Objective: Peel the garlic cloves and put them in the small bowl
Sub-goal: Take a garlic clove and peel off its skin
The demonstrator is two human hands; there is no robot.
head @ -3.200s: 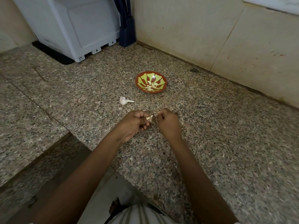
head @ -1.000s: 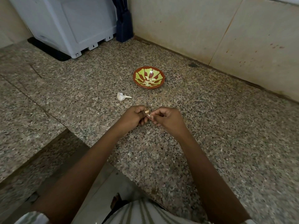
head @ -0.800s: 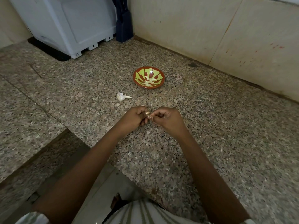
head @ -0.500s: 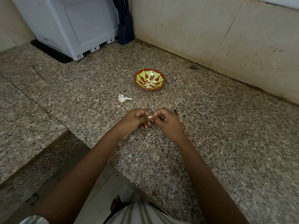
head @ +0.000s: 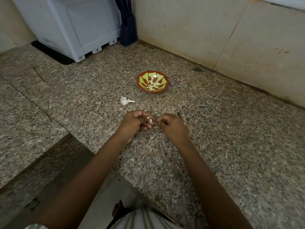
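Observation:
My left hand (head: 134,123) pinches a small pale garlic clove (head: 150,120) between thumb and fingers, low over the granite counter (head: 214,133). My right hand (head: 172,126) is a short gap to its right, fingers curled with thumb and forefinger pinched together; whether a scrap of skin is between them is too small to tell. Beyond the hands stands the small red and green bowl (head: 143,87) with several peeled cloves (head: 152,85) inside. The rest of the garlic head (head: 125,101) lies on the counter left of the bowl.
A white appliance (head: 77,25) and a dark blue object (head: 127,28) stand at the back left against the wall (head: 214,30). The counter's front edge (head: 105,162) steps down to a lower granite ledge on the left. Bits of garlic skin lie near my right hand.
My hands, joined on the clove half a second ago, have drawn slightly apart. The clove stays in my left hand. The bowl and garlic head have not moved.

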